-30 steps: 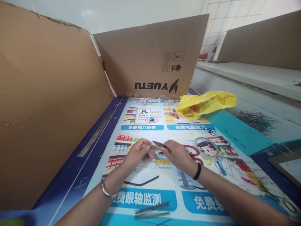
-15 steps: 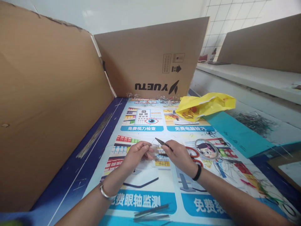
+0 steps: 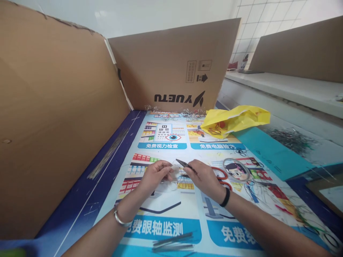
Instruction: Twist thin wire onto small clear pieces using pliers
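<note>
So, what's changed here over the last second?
Very little: the tip of the dark metal pliers in the right hand has shifted slightly rightward, away from the left hand. Nothing was visibly picked up or released. The bright yellow bag and the bundle of thin straight grey wires stayed put.

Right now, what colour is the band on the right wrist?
The wristband is black, seen best in the head view.

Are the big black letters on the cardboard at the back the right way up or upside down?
Upside down. On the back cardboard panel, the big black YUETU letters stand on their heads.
</note>
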Available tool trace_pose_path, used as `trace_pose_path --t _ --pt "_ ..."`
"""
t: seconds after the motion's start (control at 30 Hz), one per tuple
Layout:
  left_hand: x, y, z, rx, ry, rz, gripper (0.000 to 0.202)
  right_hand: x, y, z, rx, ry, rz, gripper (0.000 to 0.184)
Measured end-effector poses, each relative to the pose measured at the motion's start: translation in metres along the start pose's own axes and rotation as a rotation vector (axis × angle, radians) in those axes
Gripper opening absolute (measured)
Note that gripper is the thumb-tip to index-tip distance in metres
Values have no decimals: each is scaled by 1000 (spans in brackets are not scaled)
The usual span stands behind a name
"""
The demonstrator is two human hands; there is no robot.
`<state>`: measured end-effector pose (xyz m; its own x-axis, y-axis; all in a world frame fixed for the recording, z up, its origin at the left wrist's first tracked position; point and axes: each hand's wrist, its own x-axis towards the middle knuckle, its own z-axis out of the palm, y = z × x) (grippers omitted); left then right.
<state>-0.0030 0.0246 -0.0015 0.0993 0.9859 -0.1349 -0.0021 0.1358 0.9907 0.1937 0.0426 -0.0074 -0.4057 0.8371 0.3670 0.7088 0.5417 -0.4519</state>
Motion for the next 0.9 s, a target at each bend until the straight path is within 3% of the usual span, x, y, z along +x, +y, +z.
trace_pose_path --t 0.67,0.9 --pt "2 -1 -2 194 81 27 13 4 -4 -3 99 88 29 25" --pt "0 -1 -3 187 -33 18 15 14 -15 2 90 -58 92 21"
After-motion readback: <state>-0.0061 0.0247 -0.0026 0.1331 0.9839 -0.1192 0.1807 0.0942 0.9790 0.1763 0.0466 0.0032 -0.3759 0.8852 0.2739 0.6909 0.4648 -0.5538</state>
